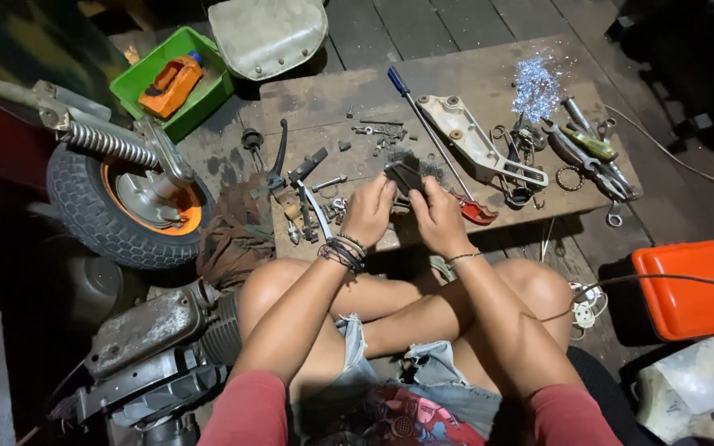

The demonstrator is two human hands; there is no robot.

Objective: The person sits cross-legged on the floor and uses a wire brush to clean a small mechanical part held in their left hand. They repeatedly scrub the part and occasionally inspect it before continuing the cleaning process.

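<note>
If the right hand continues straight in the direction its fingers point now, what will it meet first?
The right hand points up and slightly left, gripping a small dark part together with the left hand. Beyond that, probably the grey wire wool on the wooden board; depth is unclear.

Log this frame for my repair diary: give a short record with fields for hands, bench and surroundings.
left hand: grips dark part
right hand: grips same part
bench: screwdriver, bracket, wrenches, loose bolts
left of bench: wheel, green bin
floor: engine, orange case
</note>
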